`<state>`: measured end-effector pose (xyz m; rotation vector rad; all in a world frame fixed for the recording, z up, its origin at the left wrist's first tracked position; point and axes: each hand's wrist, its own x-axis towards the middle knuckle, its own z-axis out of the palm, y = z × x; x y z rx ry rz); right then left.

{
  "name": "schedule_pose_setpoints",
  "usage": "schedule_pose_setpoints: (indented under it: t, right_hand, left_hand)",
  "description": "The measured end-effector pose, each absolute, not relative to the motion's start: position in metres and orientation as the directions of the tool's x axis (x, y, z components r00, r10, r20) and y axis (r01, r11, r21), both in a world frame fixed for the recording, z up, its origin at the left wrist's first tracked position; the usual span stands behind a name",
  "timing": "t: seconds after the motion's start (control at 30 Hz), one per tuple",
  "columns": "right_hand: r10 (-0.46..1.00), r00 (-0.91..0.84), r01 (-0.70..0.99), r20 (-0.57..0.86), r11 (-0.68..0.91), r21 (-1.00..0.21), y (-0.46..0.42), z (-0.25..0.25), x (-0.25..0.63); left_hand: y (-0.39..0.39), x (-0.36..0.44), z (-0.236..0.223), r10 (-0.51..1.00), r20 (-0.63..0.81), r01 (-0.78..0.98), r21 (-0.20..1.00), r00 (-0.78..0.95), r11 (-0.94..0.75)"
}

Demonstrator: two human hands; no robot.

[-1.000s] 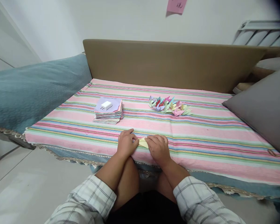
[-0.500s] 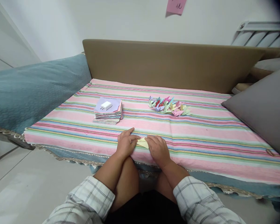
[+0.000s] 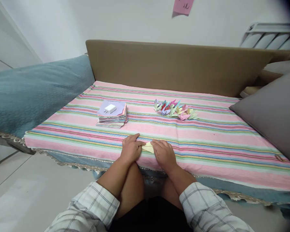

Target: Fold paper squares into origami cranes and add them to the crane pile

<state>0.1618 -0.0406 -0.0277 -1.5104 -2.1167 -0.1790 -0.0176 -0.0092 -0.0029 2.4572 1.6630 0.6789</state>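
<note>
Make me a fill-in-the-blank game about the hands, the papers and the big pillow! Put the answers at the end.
The left hand and the right hand both touch a small paper coloured pale ____.
The plug on top of the paper stack is coloured ____.
Seen by the person, the paper stack is to the ____ of the folded shapes.
The big pillow is coloured ____.

Missing words: yellow; white; left; gray.

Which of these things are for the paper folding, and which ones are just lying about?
Probably for the folding:
- yellow paper, at the fingers of both hands
- paper stack
- colorful folded papers, likely finished ones

Probably just lying about:
- white plug, on the stack
- gray cushion
- small brown thing, too blurry to name
</note>
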Motion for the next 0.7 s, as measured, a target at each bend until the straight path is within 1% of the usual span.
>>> schedule_pose_setpoints:
  t: [0.17, 0.4, 0.5, 0.57, 0.6, 0.63, 0.7]
  right_hand:
    - [0.84, -0.25, 0.906, 0.481, 0.378, -0.189, -0.044, -0.022, 0.162]
    - [0.839, -0.255, 0.903, 0.481, 0.385, -0.192, -0.046, -0.021, 0.162]
    - [0.835, -0.253, 0.9, 0.489, 0.389, -0.199, -0.045, -0.022, 0.162]
    - [0.837, -0.252, 0.898, 0.486, 0.389, -0.205, -0.045, -0.021, 0.162]
    - [0.839, -0.251, 0.897, 0.482, 0.388, -0.21, -0.045, -0.021, 0.161]
    - [0.843, -0.249, 0.896, 0.476, 0.387, -0.217, -0.046, -0.02, 0.161]
    - [0.852, -0.241, 0.892, 0.465, 0.383, -0.239, -0.046, -0.018, 0.16]
  left_hand:
    - [-0.008, -0.023, -0.004, 0.891, 0.334, 0.851, 0.322, 0.308, -0.415]
    - [-0.001, -0.039, -0.011, 0.83, 0.399, 0.806, 0.288, 0.39, -0.517]
    - [-0.003, -0.039, -0.007, 0.839, 0.409, 0.823, 0.285, 0.36, -0.492]
    - [-0.01, -0.034, -0.001, 0.838, 0.443, 0.837, 0.282, 0.32, -0.469]
    - [-0.015, -0.03, 0.002, 0.821, 0.466, 0.833, 0.266, 0.329, -0.485]
    - [-0.021, -0.025, 0.004, 0.79, 0.472, 0.806, 0.24, 0.391, -0.541]
    - [-0.032, -0.014, 0.005, 0.704, 0.394, 0.695, 0.195, 0.591, -0.693]
